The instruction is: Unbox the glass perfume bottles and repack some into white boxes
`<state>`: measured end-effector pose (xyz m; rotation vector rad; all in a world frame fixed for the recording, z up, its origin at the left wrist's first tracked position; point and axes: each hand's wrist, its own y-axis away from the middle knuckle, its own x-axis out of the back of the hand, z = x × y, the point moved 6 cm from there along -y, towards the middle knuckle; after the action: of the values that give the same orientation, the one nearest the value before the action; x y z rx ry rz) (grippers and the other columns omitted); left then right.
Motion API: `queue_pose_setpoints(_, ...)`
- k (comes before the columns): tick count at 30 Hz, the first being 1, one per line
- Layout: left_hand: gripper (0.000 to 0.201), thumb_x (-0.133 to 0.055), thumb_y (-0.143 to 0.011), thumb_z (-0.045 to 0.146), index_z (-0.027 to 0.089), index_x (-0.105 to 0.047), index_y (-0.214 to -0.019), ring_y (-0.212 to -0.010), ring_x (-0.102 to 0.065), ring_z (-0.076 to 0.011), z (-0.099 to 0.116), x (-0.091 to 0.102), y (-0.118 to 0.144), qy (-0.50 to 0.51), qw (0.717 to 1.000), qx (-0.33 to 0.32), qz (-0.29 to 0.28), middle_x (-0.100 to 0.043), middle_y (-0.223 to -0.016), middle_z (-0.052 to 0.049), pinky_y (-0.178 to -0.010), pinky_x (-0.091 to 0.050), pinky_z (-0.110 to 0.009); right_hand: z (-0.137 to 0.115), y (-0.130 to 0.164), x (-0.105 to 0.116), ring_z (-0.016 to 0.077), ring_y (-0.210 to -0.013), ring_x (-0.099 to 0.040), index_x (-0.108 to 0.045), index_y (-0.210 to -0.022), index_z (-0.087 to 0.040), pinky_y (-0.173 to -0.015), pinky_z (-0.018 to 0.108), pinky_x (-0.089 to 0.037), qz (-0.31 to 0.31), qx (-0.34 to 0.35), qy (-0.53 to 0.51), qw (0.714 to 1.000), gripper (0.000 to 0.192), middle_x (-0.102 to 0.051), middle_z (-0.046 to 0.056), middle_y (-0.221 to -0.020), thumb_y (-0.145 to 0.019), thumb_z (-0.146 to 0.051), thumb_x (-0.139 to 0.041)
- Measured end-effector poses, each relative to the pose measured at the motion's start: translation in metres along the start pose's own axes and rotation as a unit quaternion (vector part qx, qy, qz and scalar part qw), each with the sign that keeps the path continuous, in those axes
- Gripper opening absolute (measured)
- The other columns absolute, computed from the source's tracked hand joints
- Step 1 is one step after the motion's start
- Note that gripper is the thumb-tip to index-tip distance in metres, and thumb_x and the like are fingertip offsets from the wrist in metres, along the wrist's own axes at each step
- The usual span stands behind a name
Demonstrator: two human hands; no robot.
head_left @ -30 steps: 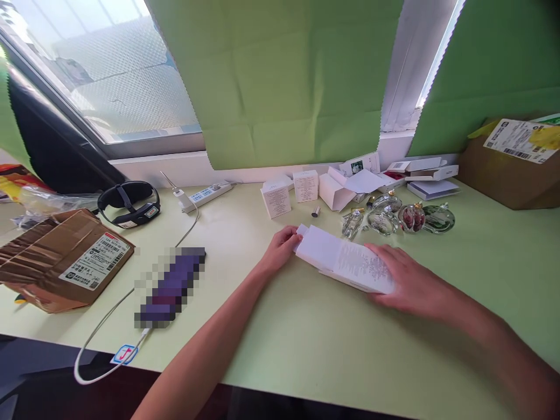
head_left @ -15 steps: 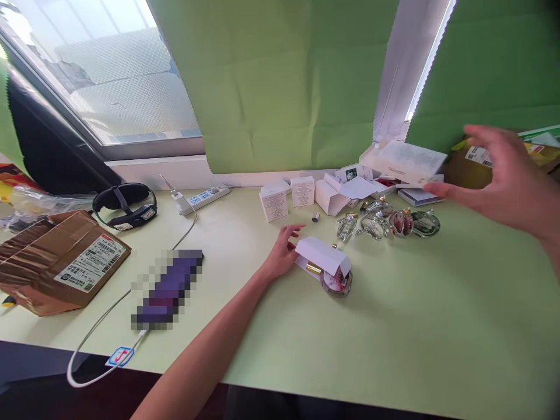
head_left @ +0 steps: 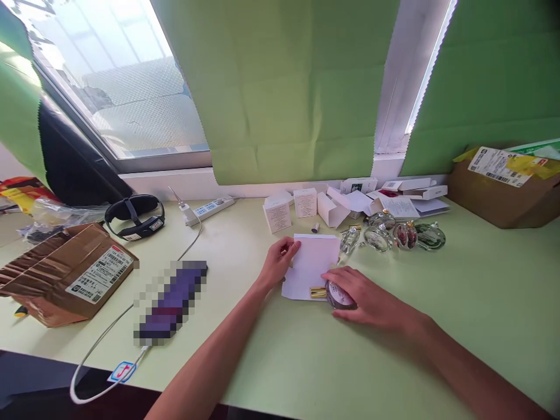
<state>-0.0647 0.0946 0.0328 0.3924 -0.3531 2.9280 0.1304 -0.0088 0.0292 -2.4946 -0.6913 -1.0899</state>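
Your left hand (head_left: 276,263) pinches the white card insert's (head_left: 311,265) left edge; your right hand (head_left: 365,296) cups the round glass bottle (head_left: 338,296) at its lower corner. Pulled carelessly, the bottle could roll across the pale green table (head_left: 394,361), beneath green-papered windows.

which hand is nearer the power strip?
Left. The left hand holds the white card's left edge, nearer the power strip at the back left. The right hand rests on the glass bottle, farther right.
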Motion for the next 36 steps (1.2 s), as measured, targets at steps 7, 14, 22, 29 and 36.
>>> queue_pose_setpoints(7, 0.031, -0.061, -0.082, 0.047, 0.016, -0.059, -0.087, -0.049, -0.044, -0.008, 0.054, 0.044, -0.049, -0.011, 0.996, 0.035, 0.078, -0.051, -0.06, 0.003, -0.046, -0.031, -0.021, 0.021, 0.017, 0.01, 0.0251, -0.106, -0.063, -0.051, -0.138, -0.028, -0.085, 0.04, -0.054, 0.009, -0.132, -0.366, 0.921, 0.058, -0.059, 0.011, -0.13, -0.085, -0.048, -0.062)
queue_pose_setpoints(14, 0.042, -0.06, -0.084, 0.048, 0.022, -0.06, -0.117, -0.075, -0.061, -0.0148, 0.13, -0.035, -0.043, -0.128, 0.968, -0.128, -0.175, -0.068, -0.095, -0.006, -0.064, -0.046, -0.025, 0.027, 0.011, 0.011, 0.0225, -0.096, -0.066, -0.06, -0.122, -0.023, -0.073, 0.036, -0.054, 0.067, -0.154, -0.538, 0.826, 0.045, -0.066, 0.012, -0.119, -0.086, -0.051, -0.059)
queue_pose_setpoints(22, 0.016, -0.051, -0.088, 0.024, 0.026, -0.066, -0.084, -0.076, -0.061, -0.0195, 0.115, -0.082, -0.015, -0.238, 0.882, -0.208, -0.348, -0.068, -0.077, -0.002, -0.068, -0.042, -0.028, 0.028, 0.01, 0.014, 0.0194, -0.091, -0.063, -0.065, -0.109, -0.021, -0.076, 0.034, -0.055, 0.083, -0.157, -0.494, 0.851, 0.037, -0.067, 0.008, -0.106, -0.078, -0.041, -0.072)
queue_pose_setpoints(29, 0.04, -0.057, -0.083, 0.053, 0.018, -0.063, -0.1, -0.064, -0.06, -0.0209, 0.065, -0.023, -0.069, -0.29, 0.95, -0.038, -0.11, -0.068, -0.083, -0.009, -0.061, -0.041, -0.029, 0.034, 0.007, 0.005, 0.0213, -0.1, -0.062, -0.065, -0.114, -0.023, -0.078, 0.034, -0.055, 0.097, -0.167, -0.495, 0.847, 0.042, -0.066, 0.008, -0.111, -0.078, -0.042, -0.073)
queue_pose_setpoints(36, 0.032, -0.058, -0.086, 0.043, 0.024, -0.064, -0.111, -0.079, -0.064, -0.0181, 0.097, -0.074, -0.027, -0.196, 0.905, -0.164, -0.34, -0.067, -0.099, -0.006, -0.066, -0.045, -0.026, 0.032, 0.008, 0.01, 0.0232, -0.101, -0.063, -0.067, -0.11, -0.022, -0.081, 0.038, -0.056, 0.13, -0.186, -0.496, 0.838, 0.042, -0.066, 0.009, -0.115, -0.076, -0.045, -0.074)
